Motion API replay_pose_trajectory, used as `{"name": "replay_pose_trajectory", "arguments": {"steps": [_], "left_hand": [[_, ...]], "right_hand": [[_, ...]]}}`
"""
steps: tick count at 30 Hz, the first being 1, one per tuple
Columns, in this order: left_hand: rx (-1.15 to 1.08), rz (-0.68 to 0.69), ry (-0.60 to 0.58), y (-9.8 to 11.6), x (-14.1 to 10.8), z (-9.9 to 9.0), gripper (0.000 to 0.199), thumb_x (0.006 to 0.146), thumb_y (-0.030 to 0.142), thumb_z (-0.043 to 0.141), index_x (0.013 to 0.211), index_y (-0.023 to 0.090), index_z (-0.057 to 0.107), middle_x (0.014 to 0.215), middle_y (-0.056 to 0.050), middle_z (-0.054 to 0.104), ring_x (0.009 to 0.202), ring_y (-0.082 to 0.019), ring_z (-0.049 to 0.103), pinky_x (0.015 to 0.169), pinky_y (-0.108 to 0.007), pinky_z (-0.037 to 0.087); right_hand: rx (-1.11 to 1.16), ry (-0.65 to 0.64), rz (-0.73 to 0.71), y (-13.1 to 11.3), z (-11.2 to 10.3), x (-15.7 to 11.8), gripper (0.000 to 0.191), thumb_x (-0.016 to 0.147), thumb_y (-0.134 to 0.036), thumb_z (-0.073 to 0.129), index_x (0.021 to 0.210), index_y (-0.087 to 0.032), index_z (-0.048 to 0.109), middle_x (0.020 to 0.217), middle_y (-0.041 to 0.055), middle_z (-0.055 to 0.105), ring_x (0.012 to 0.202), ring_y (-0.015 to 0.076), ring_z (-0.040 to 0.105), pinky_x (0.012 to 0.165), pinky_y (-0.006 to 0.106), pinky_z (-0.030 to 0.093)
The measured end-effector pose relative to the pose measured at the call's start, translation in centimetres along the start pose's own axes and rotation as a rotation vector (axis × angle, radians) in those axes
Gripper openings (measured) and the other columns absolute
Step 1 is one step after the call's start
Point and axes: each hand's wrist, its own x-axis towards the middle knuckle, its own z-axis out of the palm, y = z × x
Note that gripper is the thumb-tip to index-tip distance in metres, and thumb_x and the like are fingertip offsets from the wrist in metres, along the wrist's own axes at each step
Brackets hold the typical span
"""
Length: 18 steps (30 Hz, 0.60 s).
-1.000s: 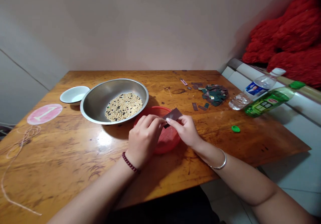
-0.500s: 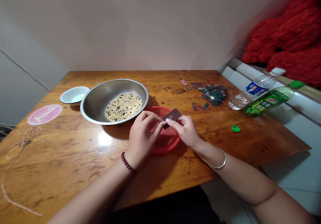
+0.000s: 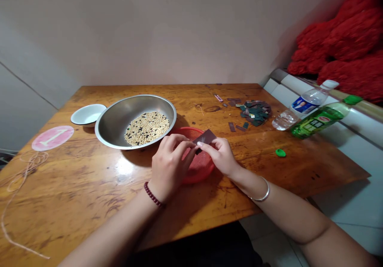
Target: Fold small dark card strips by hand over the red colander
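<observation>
Over a red mesh basket [image 3: 200,170], both hands meet at a small dark brown rectangular piece [image 3: 207,136], stiff and flat like card or leather. My right hand [image 3: 220,155] grips it with the thumb on top. My left hand [image 3: 171,159] is closed, with its fingertips pinched at the piece's left end; a small dark bit shows just below them. To the left sits a wide steel basin [image 3: 112,125] that holds pale beans [image 3: 148,129] mixed with black ones.
A white bowl [image 3: 86,115], a pink number disc [image 3: 52,138] and loose string [image 3: 25,171] lie left. Right are a pile of dark scraps [image 3: 255,113], a small cutter [image 3: 218,98], a green cap [image 3: 280,153], a clear bottle [image 3: 299,106] and a green bottle [image 3: 323,119].
My left hand has shifted and turned slightly, its knuckles a little further left. My right hand holds the brown piece in nearly the same spot.
</observation>
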Motion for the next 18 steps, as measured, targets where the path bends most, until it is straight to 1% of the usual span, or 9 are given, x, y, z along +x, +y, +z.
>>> {"name": "replay_pose_trajectory", "arguments": {"steps": [7, 13, 18], "left_hand": [[0.056, 0.051, 0.024, 0.13, 0.05, 0.02, 0.007, 0.086, 0.026, 0.064, 0.088, 0.020, 0.068, 0.094, -0.004, 0.064, 0.087, -0.016, 0.058, 0.077, -0.028, 0.049], [0.052, 0.029, 0.026, 0.36, 0.15, -0.08, 0.006, 0.085, 0.025, 0.064, 0.085, 0.020, 0.067, 0.092, -0.004, 0.064, 0.085, -0.016, 0.058, 0.076, -0.028, 0.050], [0.070, 0.020, 0.013, 0.44, 0.21, -0.14, 0.006, 0.085, 0.024, 0.063, 0.083, 0.019, 0.066, 0.092, -0.005, 0.065, 0.085, -0.017, 0.059, 0.076, -0.029, 0.050]], "right_hand": [[0.015, -0.005, 0.016, 0.21, -0.05, 0.04, 0.020, 0.079, -0.034, 0.067, 0.073, -0.016, 0.074, 0.077, 0.0057, 0.075, 0.071, 0.0186, 0.067, 0.068, 0.029, 0.052], [0.009, -0.001, 0.011, 0.32, -0.01, -0.01, 0.019, 0.079, -0.033, 0.067, 0.072, -0.016, 0.073, 0.075, 0.0054, 0.074, 0.070, 0.0185, 0.067, 0.066, 0.029, 0.051], [-0.022, -0.007, -0.010, 0.44, -0.04, -0.08, 0.018, 0.080, -0.031, 0.066, 0.076, -0.016, 0.074, 0.077, 0.0055, 0.075, 0.072, 0.0187, 0.067, 0.069, 0.029, 0.051]]}}
